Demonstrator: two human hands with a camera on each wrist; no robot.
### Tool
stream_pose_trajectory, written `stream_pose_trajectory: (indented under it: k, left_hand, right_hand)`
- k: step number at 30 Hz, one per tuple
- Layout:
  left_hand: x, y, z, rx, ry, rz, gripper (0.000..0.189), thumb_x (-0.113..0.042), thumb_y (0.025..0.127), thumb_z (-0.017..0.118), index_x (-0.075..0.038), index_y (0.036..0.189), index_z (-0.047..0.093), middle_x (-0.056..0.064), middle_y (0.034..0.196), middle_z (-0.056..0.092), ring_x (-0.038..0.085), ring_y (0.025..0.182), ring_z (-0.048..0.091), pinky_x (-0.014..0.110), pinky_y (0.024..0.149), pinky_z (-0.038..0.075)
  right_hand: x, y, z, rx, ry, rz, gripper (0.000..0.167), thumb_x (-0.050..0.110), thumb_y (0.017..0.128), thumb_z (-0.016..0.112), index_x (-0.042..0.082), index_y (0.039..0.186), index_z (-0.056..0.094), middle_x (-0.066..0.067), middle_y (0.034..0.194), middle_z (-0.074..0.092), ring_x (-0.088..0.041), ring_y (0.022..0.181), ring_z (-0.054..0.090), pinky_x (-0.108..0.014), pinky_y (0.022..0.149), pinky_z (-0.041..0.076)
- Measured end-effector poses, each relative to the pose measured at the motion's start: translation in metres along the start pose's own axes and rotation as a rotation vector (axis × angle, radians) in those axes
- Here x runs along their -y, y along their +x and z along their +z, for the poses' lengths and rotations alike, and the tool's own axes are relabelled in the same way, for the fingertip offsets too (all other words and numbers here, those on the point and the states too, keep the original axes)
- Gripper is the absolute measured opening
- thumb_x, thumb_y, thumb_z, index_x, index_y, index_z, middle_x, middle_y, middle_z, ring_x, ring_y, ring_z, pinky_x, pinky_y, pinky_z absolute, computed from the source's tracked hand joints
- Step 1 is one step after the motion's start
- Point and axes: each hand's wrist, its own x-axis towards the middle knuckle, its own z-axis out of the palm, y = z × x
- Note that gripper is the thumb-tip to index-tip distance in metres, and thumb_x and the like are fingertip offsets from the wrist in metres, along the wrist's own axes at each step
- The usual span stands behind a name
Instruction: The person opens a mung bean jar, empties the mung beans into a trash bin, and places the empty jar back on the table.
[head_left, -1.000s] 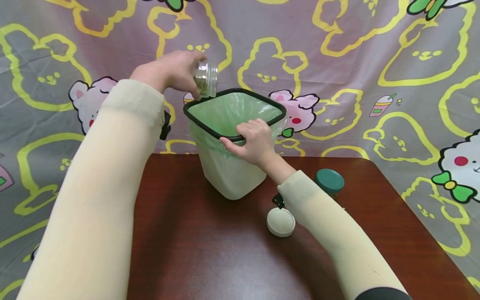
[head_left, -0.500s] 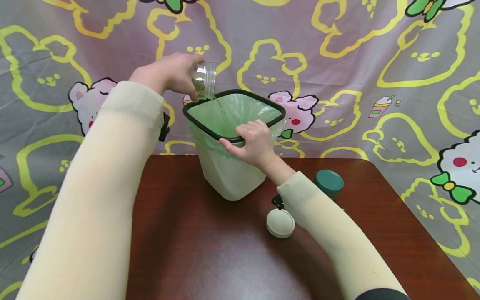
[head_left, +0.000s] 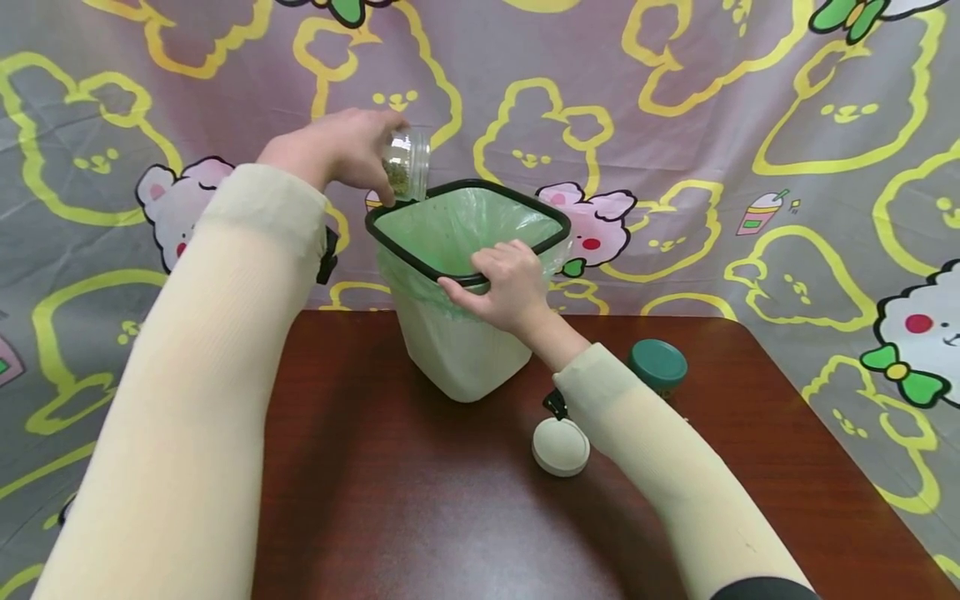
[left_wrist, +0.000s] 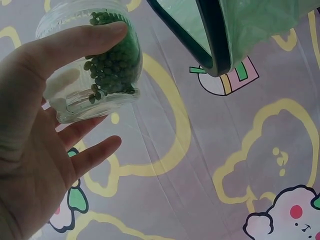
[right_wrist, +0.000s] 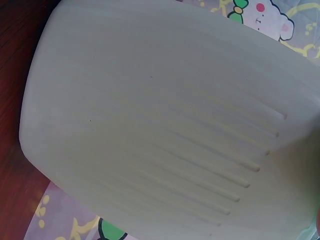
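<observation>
The left hand (head_left: 337, 154) holds a clear glass jar (head_left: 405, 164) on its side, thumb across the wall and fingers behind, 2 fingertips standing free below. The jar is at the left corner of the bin (head_left: 457, 354), its mouth toward the opening; likely this tilt lets the green pellets (left_wrist: 114, 62) inside run toward the bin. The right hand (head_left: 506, 279) grips the black rim (left_wrist: 216, 37) on the near side, presumably to steady the light bin and pin its green liner (head_left: 431, 233). On the bench (head_left: 420, 500), a white lid (head_left: 561, 447) lies near the right sleeve (head_left: 660, 467), perhaps set aside to free that hand; a teal-lidded container (head_left: 657, 363) stands beyond.

The sleeve hides part of that container's base. The bin's floor is out of sight, and whether the jar touches the rim I cannot tell. Bin wall fills the right wrist view, where the grip barely shows.
</observation>
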Motion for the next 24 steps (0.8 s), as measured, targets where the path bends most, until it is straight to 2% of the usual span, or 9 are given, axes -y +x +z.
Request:
stream_pose_trajectory:
  k: [24]
  left_hand:
    - [-0.0009, -0.0018, -0.0001, 0.025, -0.007, 0.009, 0.105, -0.015, 0.074, 0.081, -0.003, 0.154, 0.014, 0.026, 0.143, 0.039, 0.041, 0.122, 0.043, 0.055, 0.098, 0.037]
  right_hand:
    - [0.0008, 0.0011, 0.0003, -0.012, 0.006, -0.002, 0.055, 0.049, 0.089, 0.059, 0.012, 0.054, 0.038, 0.0, 0.049, 0.037, -0.021, 0.048, 0.042, -0.038, 0.055, 0.035]
